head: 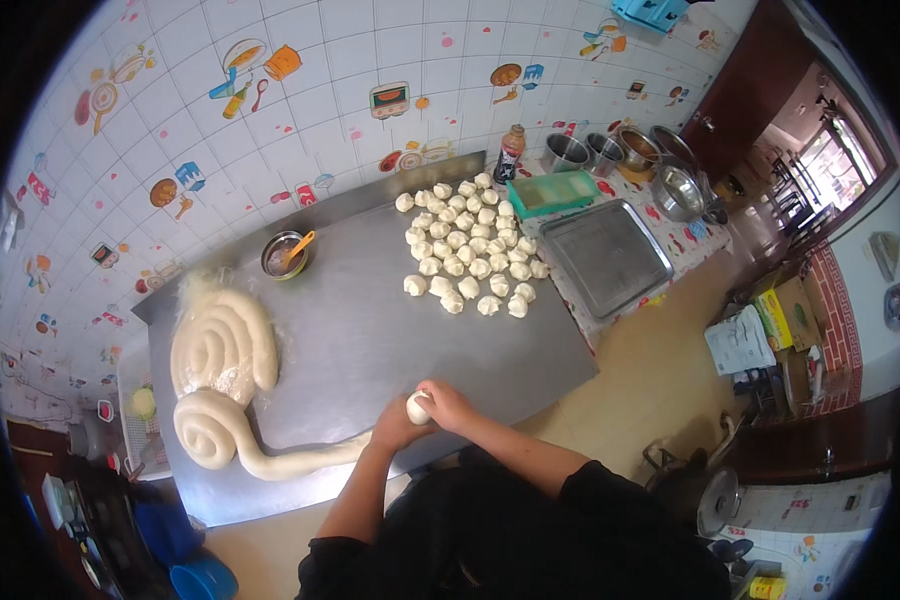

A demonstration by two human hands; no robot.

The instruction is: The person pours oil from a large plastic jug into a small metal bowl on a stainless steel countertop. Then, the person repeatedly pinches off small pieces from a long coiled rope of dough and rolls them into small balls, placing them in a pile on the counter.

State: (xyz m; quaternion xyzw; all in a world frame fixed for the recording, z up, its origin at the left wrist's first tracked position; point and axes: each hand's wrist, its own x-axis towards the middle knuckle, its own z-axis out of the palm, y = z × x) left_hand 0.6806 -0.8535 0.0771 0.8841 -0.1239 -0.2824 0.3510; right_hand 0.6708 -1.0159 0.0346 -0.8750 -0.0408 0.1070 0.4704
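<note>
My left hand (pixel 399 425) is closed around the end of a long dough rope (pixel 300 463), near the table's front edge. The thumb and fingers of my right hand (pixel 445 407) are on the rounded dough end (pixel 419 409) that pokes out of my left fist. Leftward the rope runs into a dough coil (pixel 208 431). Behind that lies a larger dough coil (pixel 221 345), partly under clear plastic film. Many small dough pieces (pixel 469 287) sit in a group at the table's back right. A metal bowl (pixel 276 264) with an orange-handled utensil (pixel 300 246) stands near the back edge.
The steel worktable (pixel 345 330) has a raised back edge against a tiled wall. Right of it are a metal tray (pixel 607 255), a green container (pixel 553 193), a bottle (pixel 509 155) and several metal pots (pixel 566 153). Cartons (pixel 799 311) stand farther right, a blue bucket (pixel 204 577) at lower left.
</note>
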